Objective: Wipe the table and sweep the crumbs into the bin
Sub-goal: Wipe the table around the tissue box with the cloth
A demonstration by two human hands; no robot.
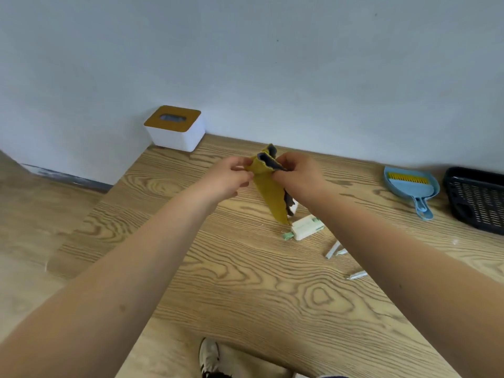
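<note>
- Both hands up over the counter (245,296), arms stretched forward, each pinching the top edge of a cloth (270,192).
- Left hand (231,175): fingers curled, thumb and fingertips nipping the cloth's left top corner.
- Right hand (297,173): fingers curled, gripping the right top edge, just beside the left hand.
- Cloth: mustard yellow one side, dark grey the other, folded lengthwise, hanging down from the hands. Can't tell whether its lower tip touches the counter.
- Wood-grain counter runs along a pale wall.
- Just under the cloth's tip: small white box (305,227) with green bits, lying flat.
- Right of that, a few pale scraps (334,249) scattered on the counter; another one (357,275) nearer, partly hidden by the right forearm.
- Small white crumbs (455,242) far right, hard to make out.
- Blue dustpan (411,186) with a yellow-bristled brush (407,178) lying in it, back right near the wall, handle pointing toward me.
- Black mesh basket (477,197) just right of the dustpan, cut off by the frame edge.
- White tissue box (176,137) with brown lid, back left corner against the wall.
- Shoe (210,356) visible on the floor at the near edge.
</note>
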